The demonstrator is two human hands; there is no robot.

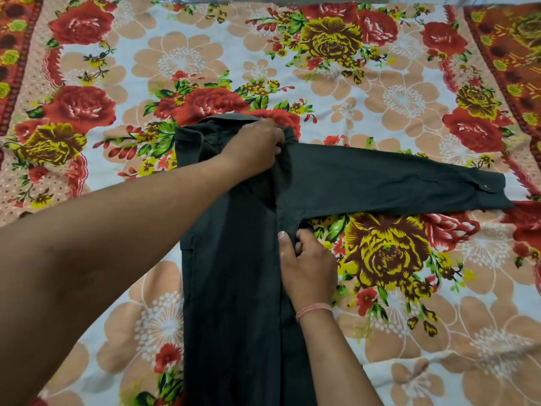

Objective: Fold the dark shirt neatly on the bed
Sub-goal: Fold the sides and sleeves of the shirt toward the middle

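The dark shirt [234, 259] lay lengthwise on the floral bedsheet [409, 98] directly under both my hands, its body already narrowed into a long strip. My left hand [257, 145] reached across and pinched the shoulder beside the collar [222, 120], fingers closed on the cloth. My right hand [307, 265] gripped the side edge just below the armpit, thumb on top and fingers curled under. The sleeve [395, 183] stretched flat away past my right hand, its buttoned cuff [491, 190] well apart from both. To do this fold well, I judged I had to keep both pinches on one straight line, hold the fabric taut between them, then bring the sleeve over without dragging the body askew.
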